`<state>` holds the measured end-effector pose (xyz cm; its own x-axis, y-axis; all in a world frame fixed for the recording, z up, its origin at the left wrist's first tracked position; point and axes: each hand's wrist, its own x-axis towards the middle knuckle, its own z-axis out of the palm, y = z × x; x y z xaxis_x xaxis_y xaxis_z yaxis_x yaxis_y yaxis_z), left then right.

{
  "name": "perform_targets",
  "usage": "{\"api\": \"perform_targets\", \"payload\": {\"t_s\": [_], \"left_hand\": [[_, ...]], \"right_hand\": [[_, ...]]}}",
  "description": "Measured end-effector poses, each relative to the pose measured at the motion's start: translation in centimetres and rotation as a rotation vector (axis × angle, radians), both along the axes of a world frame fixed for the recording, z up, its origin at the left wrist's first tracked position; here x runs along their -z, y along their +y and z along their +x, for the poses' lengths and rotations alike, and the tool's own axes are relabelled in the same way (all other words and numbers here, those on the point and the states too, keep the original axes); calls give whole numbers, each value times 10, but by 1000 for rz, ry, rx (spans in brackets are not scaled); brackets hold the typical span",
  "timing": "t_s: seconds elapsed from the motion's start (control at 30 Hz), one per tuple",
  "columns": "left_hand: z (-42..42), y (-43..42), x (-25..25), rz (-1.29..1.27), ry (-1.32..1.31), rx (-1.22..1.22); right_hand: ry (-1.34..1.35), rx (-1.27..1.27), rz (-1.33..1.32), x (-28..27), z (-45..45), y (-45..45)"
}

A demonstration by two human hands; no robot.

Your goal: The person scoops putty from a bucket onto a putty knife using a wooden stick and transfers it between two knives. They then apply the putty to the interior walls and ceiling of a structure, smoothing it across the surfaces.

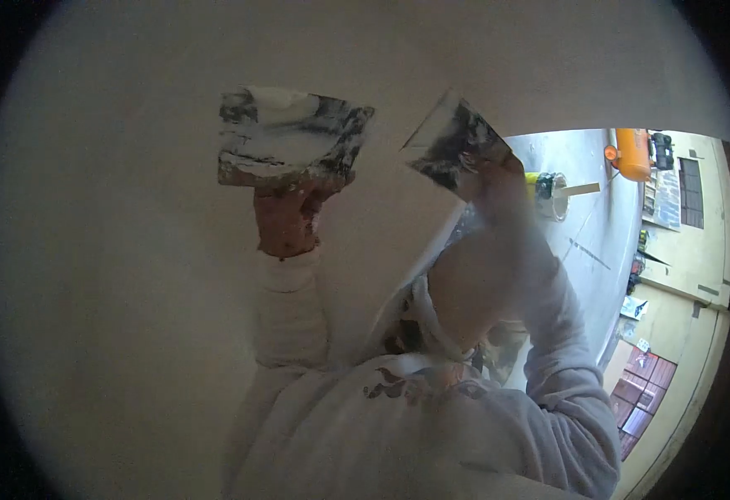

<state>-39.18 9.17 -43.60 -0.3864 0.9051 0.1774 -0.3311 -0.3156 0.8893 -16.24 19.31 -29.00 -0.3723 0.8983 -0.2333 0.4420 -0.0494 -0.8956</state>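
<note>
My left hand [287, 220], fingers closed and mostly hidden behind the blade, holds a wide putty knife [294, 143]. Its dark, squarish blade is smeared with white compound, with a thicker lump along the far edge. To the right, my right hand [496, 185] is closed around a second putty knife [458, 137], turned at an angle, with white residue on its blade. The two blades are apart, over a plain pale surface [156, 250]. Haze blurs the right hand and forearm. White sleeves cover both arms.
At the right, an open bucket [553, 197] with a wooden stick [581, 190] in it stands on the pale floor [585, 242]. Farther off are an orange tank [633, 154] and a yellowish wall [673, 292] with windows [644, 387]. This background appears sideways.
</note>
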Motion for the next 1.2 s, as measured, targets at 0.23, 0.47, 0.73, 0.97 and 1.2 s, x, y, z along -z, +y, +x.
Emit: {"api": "perform_targets", "payload": {"t_s": [0.23,0.47,0.73,0.97,1.2], "left_hand": [[18,16,0,-53,506,-329],[42,20,-63,-868,795,-61],[45,18,16,-392,290,43],[40,24,3,-143,658,-176],[41,17,-34,-381,-372,8]], "right_hand": [[750,416,-696,-2,-87,-60],[1072,168,-649,-58,-90,-28],[-273,-254,1522,-158,-120,151],[-1526,-559,2205,-213,-185,232],[-1639,-695,2247,-227,-213,245]]}}
